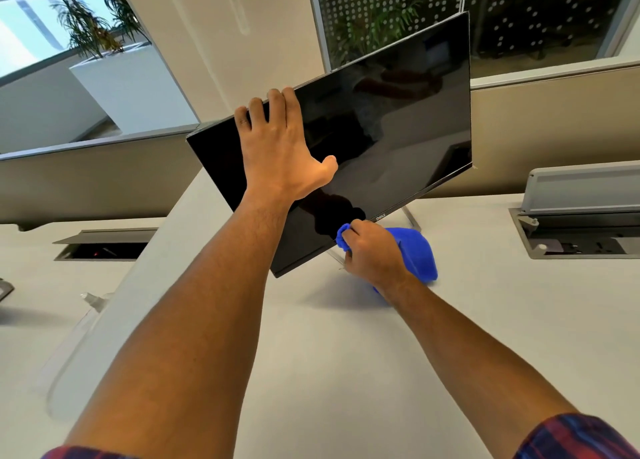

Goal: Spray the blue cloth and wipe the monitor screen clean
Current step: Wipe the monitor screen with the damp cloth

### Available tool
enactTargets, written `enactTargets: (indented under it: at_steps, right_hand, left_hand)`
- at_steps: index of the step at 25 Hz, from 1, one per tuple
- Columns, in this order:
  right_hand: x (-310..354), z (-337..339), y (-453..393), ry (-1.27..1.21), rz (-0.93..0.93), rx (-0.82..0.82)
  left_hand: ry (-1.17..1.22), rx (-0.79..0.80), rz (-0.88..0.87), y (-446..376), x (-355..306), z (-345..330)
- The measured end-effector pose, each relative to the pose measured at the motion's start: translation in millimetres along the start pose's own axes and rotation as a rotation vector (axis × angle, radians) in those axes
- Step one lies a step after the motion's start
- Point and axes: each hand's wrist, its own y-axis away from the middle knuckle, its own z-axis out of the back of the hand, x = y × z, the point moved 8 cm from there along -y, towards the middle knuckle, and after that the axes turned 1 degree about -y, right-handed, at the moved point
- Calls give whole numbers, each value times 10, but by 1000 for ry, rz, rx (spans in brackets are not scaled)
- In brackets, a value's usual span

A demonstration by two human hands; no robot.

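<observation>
The blue cloth (414,251) is bunched in the right hand (372,254), fingers curled round it, pressed against the lower edge of the Dell monitor (388,119) just right of frame centre. The left hand (280,147) lies on the dark screen, its fingers hooked over the top edge. What looks like a clear spray bottle (74,348) lies on the white desk (346,354) at lower left, though it is hard to make out.
</observation>
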Motion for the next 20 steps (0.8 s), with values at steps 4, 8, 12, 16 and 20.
enactTargets:
  at_steps: [4,8,12,16,20]
  right_hand:
    - [541,-190,134,-45,134,-67]
    - [1027,-471,249,15,311,-24]
    - [1251,-520,292,59,503,20]
    - [840,-231,168,5,395,10]
    - [98,216,37,143,300,-72]
  left_hand:
    - [-5,34,-21,12,19,23]
    - [-5,42,-28,21,26,24]
    - [6,28,-29,24,44,6]
    - [14,17,-30,30,65,-21]
    - [5,2,-33,37,59,-35]
